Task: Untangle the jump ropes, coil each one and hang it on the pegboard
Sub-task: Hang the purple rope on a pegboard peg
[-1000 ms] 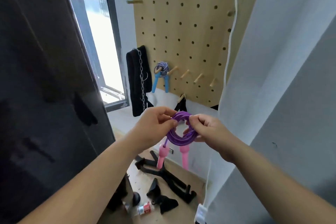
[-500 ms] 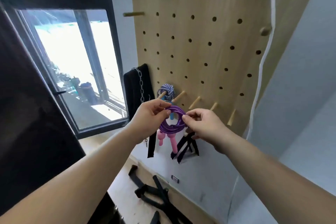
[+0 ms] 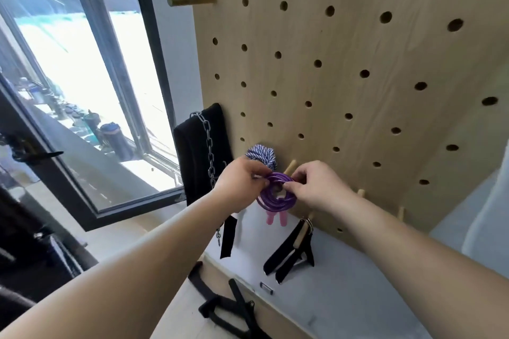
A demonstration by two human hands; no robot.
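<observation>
Up close at the bottom edge, two bare forearms reach forward and meet in the middle. The left hand [image 3: 239, 182] has its grip pinched on the left side of the coiled purple jump rope [image 3: 275, 199], thumb and fingertips closed over the strands. The right hand [image 3: 316, 188] has its grip pinched on the coil's upper right, fingers curled round it. So the rope is in the air between both hands, wound in a tight ring, and its two pink handles [image 3: 276, 219] dangle side by side beneath it.

Just behind the top of the ring, a short wooden peg [image 3: 290, 167] pokes out between the two hands. Whether the loop is over it, I cannot tell.

Behind that stands the pegboard [image 3: 358, 118], pale wood dotted with holes. A blue-and-white striped rope [image 3: 261, 155] already hangs coiled on it, just left of that peg. Further left hangs a black pad [image 3: 192, 157] with a metal chain [image 3: 209, 146] draped down it. Black strap handles [image 3: 290, 254] hang low on the board, under the right wrist. High up, a long peg [image 3: 191, 0] sticks out to the left.

Beyond, on the left, the window [image 3: 82, 85] glares bright.
</observation>
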